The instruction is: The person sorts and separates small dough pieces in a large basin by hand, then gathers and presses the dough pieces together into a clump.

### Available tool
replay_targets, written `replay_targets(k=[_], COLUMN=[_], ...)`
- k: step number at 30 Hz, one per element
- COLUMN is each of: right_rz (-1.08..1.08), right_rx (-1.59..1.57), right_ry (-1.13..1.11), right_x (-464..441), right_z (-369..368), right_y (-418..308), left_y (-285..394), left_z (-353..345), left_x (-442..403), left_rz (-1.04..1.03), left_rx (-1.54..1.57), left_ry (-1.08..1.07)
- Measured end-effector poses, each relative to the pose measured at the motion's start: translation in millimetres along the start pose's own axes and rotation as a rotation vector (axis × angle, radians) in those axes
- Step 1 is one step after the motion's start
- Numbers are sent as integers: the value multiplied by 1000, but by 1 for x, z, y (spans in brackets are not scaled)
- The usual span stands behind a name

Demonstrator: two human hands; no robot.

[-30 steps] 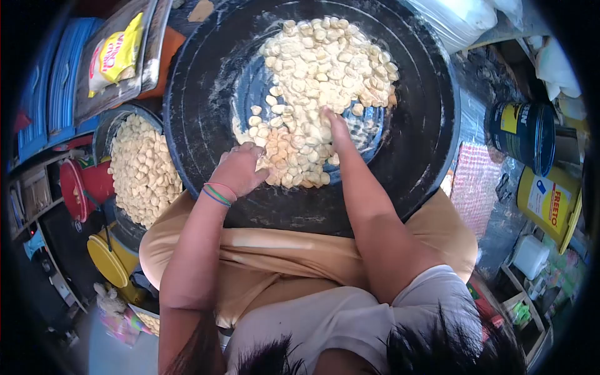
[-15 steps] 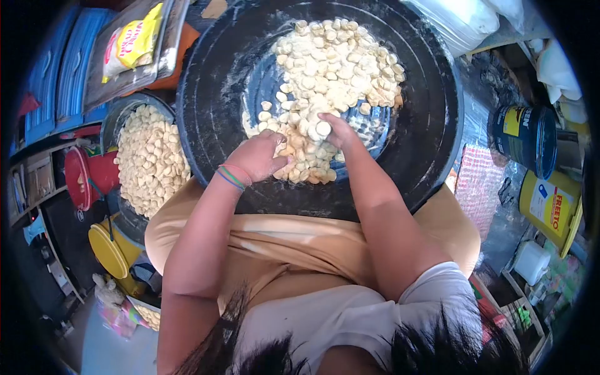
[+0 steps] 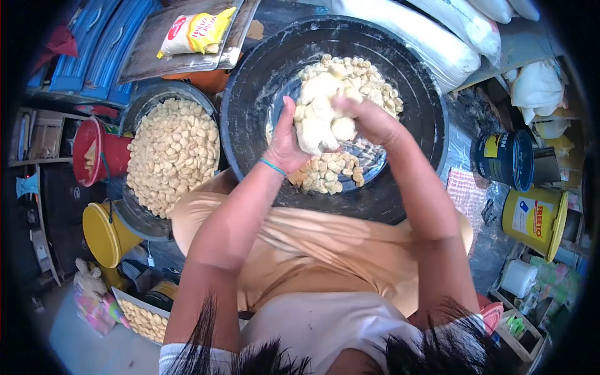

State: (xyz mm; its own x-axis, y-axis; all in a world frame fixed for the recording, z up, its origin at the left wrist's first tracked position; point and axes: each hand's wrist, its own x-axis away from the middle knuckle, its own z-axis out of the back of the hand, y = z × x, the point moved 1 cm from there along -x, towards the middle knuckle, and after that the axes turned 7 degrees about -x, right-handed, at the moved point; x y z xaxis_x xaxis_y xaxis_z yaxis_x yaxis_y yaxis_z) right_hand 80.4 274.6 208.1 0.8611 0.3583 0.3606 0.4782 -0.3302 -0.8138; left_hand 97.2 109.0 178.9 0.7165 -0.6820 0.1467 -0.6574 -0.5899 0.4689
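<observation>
A lumpy mass of pale dough (image 3: 317, 119) is held above a wide black basin (image 3: 250, 181). My left hand (image 3: 287, 140) cups it from the left, thumb up and fingertips showing beneath. On the dough's right side is my right hand (image 3: 374, 122), its fingers smeared by motion, so their grip is unclear. Under and around the hands, many small round dough pieces (image 3: 382, 87) lie in the basin, dusted with flour. A nearer cluster of pieces (image 3: 328, 174) sits below the lump.
Left of the basin stands a tub heaped with similar pieces (image 3: 175, 150). Red (image 3: 87, 150) and yellow buckets (image 3: 103, 234) flank it. A yellow-and-white packet (image 3: 197, 32) lies on a board at the back. White sacks (image 3: 412, 37) are behind; dark (image 3: 506, 159) and yellow pails (image 3: 534, 219) stand right.
Both hands have risen from the loose pieces, and the large dough lump is now in my left hand. My right hand has moved up beside it. The whole view has shifted.
</observation>
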Motion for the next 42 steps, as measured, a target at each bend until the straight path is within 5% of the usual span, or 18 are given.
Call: replay_targets(k=[3,5,7,10,14,17,18,19,21,23,24,29,31,34,37,40,42], right_rz=[190,405,309,447,350,196,414,281,667,604,622,479,611,620,799,869,635], right_rx=[851,740,494,233,791,498,726,704,1061,1048,1129,227,667,1216,1322,1077,474], right_ry=[311,209,272,475,140,243,333,284,-13,-144,-119,220,423,101,34,-22,71], right_x=[31,47,68,67,65,55,53,54,64,68,67,73,74,72,61,60,62], right_z=[-10,2,1,27,18,38,40,41,20,3,1,18,19,-3,-5,2,1], right_y=[-38,-39,-50,-51,-49,-45,-53,-62,-68,-50,-45,-67,-71,-56,-30,-41,-40], left_y=[0,-1,2,2,-8,-11,-9,-8,-10,-8,-4,-3,0,-3,-6,-8,-6], left_z=[-5,-18,-27,-31,-25,-29,-28,-28,-27,-25,-19,-15,-14,-21,-6,11,5], left_x=[-3,-9,-11,-13,-14,-17,-17,-19,-20,-18,-19,-22,-26,-25,-23,-22,-21], left_rz=[12,-37,-17,-9,28,14,26,34,17,11,86,13,-1,-9,73,72,24], left_rx=[-75,-23,62,36,2,-11,-10,-10,-8,17,181,-56,-52,-81,-12,31,74], left_ry=[-31,-29,-150,-146,-48,-79,-101,-126,-21,84,-122,53,31,53,37,32,24])
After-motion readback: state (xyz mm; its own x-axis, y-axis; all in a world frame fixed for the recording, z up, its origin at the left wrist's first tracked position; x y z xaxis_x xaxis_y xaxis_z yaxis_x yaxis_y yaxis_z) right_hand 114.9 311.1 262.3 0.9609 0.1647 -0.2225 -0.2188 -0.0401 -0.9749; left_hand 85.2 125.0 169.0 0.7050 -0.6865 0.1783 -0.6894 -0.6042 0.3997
